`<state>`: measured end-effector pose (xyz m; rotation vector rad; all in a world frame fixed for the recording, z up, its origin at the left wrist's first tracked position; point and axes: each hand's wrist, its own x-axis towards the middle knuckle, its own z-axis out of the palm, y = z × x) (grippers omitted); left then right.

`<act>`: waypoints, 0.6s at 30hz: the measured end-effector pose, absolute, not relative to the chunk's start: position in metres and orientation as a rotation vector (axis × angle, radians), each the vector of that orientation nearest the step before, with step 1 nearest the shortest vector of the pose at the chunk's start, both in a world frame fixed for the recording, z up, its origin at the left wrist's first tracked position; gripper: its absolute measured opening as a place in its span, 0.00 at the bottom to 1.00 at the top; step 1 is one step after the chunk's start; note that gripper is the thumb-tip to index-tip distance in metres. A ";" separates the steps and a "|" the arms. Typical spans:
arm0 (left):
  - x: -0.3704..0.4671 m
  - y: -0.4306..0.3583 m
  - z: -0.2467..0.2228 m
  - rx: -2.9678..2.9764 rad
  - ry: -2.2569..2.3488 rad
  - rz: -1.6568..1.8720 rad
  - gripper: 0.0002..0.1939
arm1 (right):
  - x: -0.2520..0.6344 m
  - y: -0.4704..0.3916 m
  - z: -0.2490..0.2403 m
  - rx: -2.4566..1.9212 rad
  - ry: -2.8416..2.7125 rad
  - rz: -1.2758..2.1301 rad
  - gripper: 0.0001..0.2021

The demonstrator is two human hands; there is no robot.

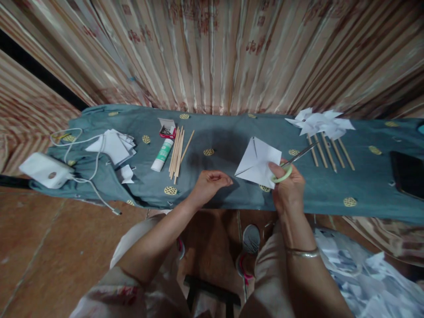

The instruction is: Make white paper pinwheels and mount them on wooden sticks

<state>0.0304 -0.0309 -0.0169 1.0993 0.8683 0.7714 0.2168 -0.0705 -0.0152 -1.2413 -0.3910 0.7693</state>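
Note:
A white paper square (260,161) with slits cut in from its corners is held over the table by my right hand (289,187). The same hand carries scissors (287,170) with pale green handles, their blades pointing away to the upper right. My left hand (213,183) hovers just left of the paper, apart from it, its fingers curled together around nothing visible. Several finished paper pinwheels (323,123) on wooden sticks lie at the right. Left of the middle are a bundle of wooden sticks (176,152), a glue stick (162,154) and a small open box of pins (167,130).
A stack of white paper (114,145) lies at the left, with a white power bank (48,170) and its cable. A black phone (407,172) rests near the right end of the cloth-covered table (232,198). A bag of paper scraps (364,274) stands below, right.

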 end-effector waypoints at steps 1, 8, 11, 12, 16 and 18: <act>0.033 -0.033 -0.017 1.063 0.853 0.782 0.09 | 0.216 -0.070 -0.014 -1.226 -0.367 0.778 0.17; 0.057 -0.051 -0.030 0.971 0.828 0.804 0.19 | 0.189 -0.067 -0.015 -1.165 -0.324 0.932 0.17; 0.059 -0.045 -0.032 0.852 0.936 0.938 0.19 | 0.180 -0.069 -0.019 -1.175 -0.406 1.004 0.17; 0.058 -0.041 -0.032 0.806 0.959 0.986 0.18 | 0.179 -0.070 -0.020 -1.192 -0.447 1.020 0.17; 0.045 -0.021 -0.021 0.676 0.956 1.102 0.12 | 0.180 -0.082 -0.023 -1.314 -0.658 1.132 0.18; 0.037 -0.014 -0.013 0.624 0.931 1.134 0.11 | 0.182 -0.090 -0.022 -1.356 -0.803 1.227 0.21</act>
